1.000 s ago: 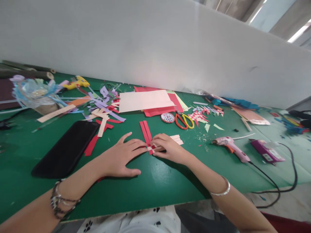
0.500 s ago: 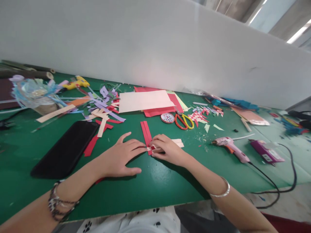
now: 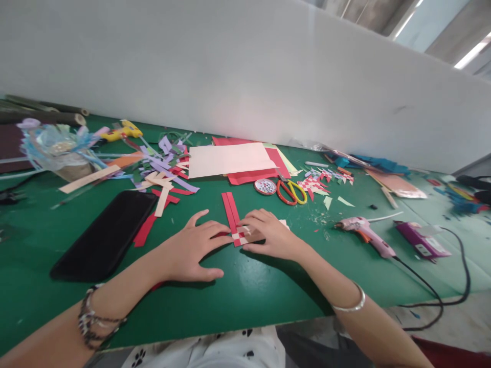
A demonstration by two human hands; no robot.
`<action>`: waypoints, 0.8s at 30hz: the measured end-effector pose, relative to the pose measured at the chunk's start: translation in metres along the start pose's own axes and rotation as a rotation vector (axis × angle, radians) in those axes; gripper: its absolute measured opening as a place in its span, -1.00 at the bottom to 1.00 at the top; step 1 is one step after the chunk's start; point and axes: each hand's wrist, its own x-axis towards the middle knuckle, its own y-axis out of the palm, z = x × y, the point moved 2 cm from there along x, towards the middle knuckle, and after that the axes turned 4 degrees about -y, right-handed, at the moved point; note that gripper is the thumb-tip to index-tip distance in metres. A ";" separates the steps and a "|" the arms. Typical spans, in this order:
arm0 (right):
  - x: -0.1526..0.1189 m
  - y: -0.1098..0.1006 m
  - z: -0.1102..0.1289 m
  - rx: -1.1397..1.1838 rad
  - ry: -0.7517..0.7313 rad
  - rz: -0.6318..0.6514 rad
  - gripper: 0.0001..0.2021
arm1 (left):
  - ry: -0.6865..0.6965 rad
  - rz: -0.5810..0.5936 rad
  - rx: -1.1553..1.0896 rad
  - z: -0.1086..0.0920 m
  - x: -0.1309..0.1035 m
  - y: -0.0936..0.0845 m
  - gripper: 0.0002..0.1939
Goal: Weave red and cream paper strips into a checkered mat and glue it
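While the left hand [image 3: 193, 250] lies spread beside red and cream paper strips [image 3: 231, 212] on the green counter [image 3: 241, 301], the right hand [image 3: 275, 235] curling over them, grip unclear, one checkered corner [image 3: 238, 239] is interlaced, red ends unwoven.

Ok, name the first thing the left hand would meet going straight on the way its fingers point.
The left hand would meet the woven strips first, with the right hand just beyond. Any gap before the strips is too small to judge.
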 end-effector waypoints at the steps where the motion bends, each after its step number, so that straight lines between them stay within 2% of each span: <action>1: -0.001 -0.002 -0.002 0.005 -0.002 0.004 -0.62 | 0.008 0.008 0.008 -0.001 0.000 0.000 -0.42; 8: -0.002 0.001 -0.006 0.057 -0.014 0.046 -0.64 | 0.053 0.047 0.044 -0.006 0.000 0.006 -0.32; 17: 0.000 0.006 -0.003 0.068 -0.016 0.015 -0.72 | 0.073 0.052 -0.036 -0.009 0.000 0.004 -0.37; 24: -0.001 0.007 -0.001 0.051 -0.021 -0.017 -0.70 | 0.058 0.055 -0.036 -0.008 0.000 0.000 -0.43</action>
